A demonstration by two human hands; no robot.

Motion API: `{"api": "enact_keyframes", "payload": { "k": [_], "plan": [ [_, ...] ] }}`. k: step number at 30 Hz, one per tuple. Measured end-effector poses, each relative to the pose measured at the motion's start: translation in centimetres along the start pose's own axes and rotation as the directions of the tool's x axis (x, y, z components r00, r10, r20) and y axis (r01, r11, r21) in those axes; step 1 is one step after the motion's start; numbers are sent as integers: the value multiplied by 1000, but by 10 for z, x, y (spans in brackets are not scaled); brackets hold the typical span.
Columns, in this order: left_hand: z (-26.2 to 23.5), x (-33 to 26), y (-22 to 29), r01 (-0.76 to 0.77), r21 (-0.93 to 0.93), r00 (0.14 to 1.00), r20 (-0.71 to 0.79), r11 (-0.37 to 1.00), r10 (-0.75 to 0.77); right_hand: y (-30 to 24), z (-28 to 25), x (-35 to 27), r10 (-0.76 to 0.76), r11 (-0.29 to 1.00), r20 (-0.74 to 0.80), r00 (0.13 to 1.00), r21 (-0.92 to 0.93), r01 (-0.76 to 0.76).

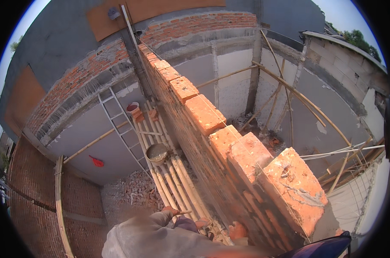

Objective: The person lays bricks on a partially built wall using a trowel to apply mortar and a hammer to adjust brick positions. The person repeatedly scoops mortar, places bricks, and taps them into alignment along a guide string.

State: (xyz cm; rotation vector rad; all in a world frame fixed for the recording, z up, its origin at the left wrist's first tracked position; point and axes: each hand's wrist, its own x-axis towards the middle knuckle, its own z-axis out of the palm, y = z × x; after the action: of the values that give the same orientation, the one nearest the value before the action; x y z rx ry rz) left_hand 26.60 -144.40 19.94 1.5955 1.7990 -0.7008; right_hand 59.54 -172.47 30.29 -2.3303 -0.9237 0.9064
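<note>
My left hand (pixel 171 210), at the end of a grey sleeve (pixel 143 236), is closed around a short light-brown handle (pixel 185 212). What the handle belongs to is hidden. That hand is above bamboo poles (pixel 180 185), left of a tall brick wall (pixel 229 180). The wall's top course holds a row of orange bricks; the nearest brick (pixel 294 182) has grey mortar smeared on it. A thin string line (pixel 263 170) runs along this course. I cannot make out my right hand; skin-coloured shapes low beside the wall look like feet.
On the bamboo platform stand a round mortar pan (pixel 156 153), loose bricks (pixel 153 114) and a reddish bucket (pixel 133 107). A ladder (pixel 122 129) leans by the grey wall. Rubble (pixel 139 189) lies below. Bamboo props (pixel 306 99) cross the space right of the wall.
</note>
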Motion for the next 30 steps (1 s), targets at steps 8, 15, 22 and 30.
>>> {"api": "enact_keyframes", "payload": {
  "k": [8,15,22,30],
  "plan": [
    [37,-30,-132,91,125,986,130,988,-107,1,10,-2,-130,980,126,983,-132,147],
    [74,-35,-145,111,66,983,136,992,-119,-4,31,-5,-81,981,161,984,-164,108],
    [28,24,-128,99,104,995,4,990,-100,6,57,7,76,990,-37,996,-113,-80],
    [-86,59,-76,65,54,998,-27,996,-63,31,110,48,96,973,-61,994,-203,-106]
  ]
}}
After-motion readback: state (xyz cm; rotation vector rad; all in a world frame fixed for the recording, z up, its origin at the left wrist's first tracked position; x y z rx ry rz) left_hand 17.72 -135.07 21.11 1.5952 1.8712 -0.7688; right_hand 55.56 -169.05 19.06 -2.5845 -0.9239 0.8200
